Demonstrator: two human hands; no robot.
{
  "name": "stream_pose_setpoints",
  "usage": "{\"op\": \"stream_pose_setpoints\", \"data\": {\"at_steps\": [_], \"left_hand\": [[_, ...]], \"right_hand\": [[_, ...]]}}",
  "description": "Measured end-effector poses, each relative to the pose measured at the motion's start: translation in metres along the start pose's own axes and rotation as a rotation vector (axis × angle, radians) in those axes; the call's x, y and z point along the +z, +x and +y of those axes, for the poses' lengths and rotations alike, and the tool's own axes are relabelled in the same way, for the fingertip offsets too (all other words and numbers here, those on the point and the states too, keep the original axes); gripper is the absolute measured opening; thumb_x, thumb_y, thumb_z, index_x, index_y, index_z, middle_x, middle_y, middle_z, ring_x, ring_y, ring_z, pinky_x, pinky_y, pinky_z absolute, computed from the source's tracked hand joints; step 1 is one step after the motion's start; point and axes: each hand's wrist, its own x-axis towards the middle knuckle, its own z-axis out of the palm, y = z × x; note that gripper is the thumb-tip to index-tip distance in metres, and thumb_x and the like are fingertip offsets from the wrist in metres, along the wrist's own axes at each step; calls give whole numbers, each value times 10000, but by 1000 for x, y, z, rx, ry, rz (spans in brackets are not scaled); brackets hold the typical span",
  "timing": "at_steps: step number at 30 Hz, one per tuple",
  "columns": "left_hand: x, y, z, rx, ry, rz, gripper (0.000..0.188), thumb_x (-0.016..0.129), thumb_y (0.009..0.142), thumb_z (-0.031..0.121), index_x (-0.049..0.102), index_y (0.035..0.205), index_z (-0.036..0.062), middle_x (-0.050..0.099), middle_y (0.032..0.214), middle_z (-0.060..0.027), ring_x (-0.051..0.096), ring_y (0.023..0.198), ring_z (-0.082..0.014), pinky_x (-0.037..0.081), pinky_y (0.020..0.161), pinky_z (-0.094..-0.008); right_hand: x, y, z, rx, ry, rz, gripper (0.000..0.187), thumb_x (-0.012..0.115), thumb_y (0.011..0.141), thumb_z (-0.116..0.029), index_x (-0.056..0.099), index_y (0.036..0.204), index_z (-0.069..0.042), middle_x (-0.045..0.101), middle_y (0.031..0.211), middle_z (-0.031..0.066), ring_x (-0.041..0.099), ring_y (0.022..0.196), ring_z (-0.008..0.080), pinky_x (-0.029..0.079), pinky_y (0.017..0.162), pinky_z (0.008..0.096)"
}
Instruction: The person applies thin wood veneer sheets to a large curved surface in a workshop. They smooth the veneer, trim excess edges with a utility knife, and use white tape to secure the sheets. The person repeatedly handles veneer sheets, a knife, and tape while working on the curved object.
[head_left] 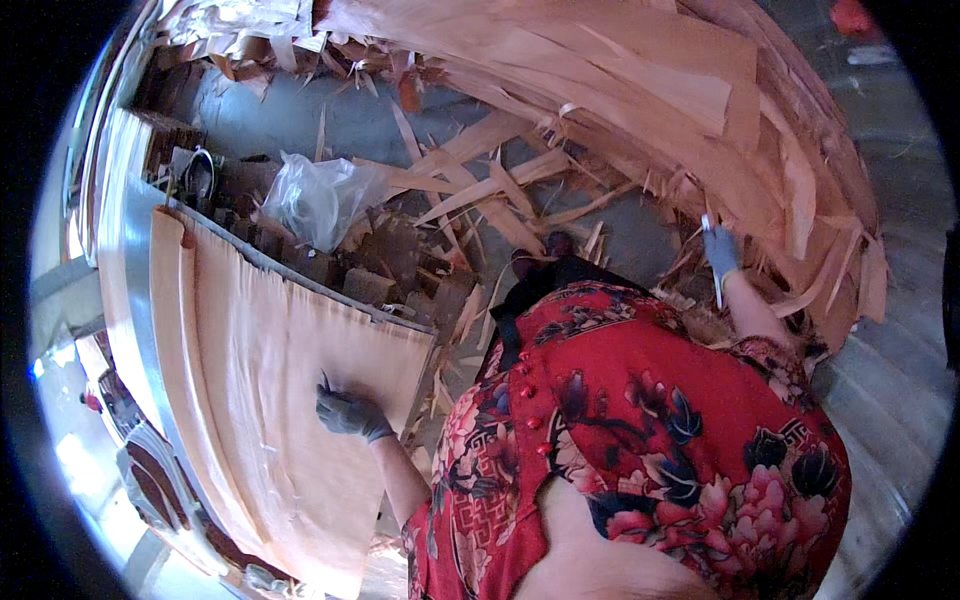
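My left hand (349,413), in a grey glove, rests over a broad pale wood veneer sheet (290,350) on the bench to my left. One finger is stretched out, the others are partly curled, and I see nothing held. Out to the right, my right hand (719,251), also gloved, is closed around a slim whitish tool (718,290), whose exact kind I cannot make out. This hand is beside a large stack of reddish-brown veneer sheets (640,75) with ragged edges.
Torn veneer strips (500,190) litter the floor ahead. A clear plastic bag (318,200) lies beyond the bench's dark edge (300,280). A metal strip (135,260) runs along the bench's far left. Loose pieces hang from the stack near my right arm.
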Motion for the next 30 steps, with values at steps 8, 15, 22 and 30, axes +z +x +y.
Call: {"op": "stream_pose_setpoints", "data": {"at_steps": [8, 15, 22, 30], "left_hand": [[-1, -1, 3, -44, 32, 22, 227, 474, 845, 149, 571, 1009, 26, 615, 886, -125, 564, 787, -301, 441, 660, -421], [1, 0, 1, -48, -68, 69, 191, 496, 787, 68, 576, 950, 10, 618, 832, -109, 567, 760, -287, 448, 658, -394], [18, -5, -7, -51, -156, 101, 201, 499, 797, 33, 581, 979, 11, 621, 873, -127, 574, 815, -301, 465, 681, -405], [22, 1, -8, -87, -241, 177, 259, 529, 767, -7, 577, 1021, 21, 592, 894, -123, 567, 832, -292, 461, 693, -409]], "right_hand": [[29, -25, -33, -31, -201, -246, 279, 504, 808, -271, 607, 843, -15, 603, 814, 234, 578, 787, 400, 441, 701, 473], [49, 12, -154, -324, -70, -362, 257, 509, 802, -253, 602, 818, -15, 606, 810, 218, 583, 789, 385, 440, 685, 464], [63, 34, -239, -372, 38, -346, 228, 513, 811, -220, 622, 787, -21, 609, 676, 90, 570, 610, 164, 445, 580, 311], [3, 70, -346, -503, 138, -365, 273, 517, 829, -272, 587, 790, -11, 590, 670, 111, 552, 618, 171, 426, 590, 310]]}}
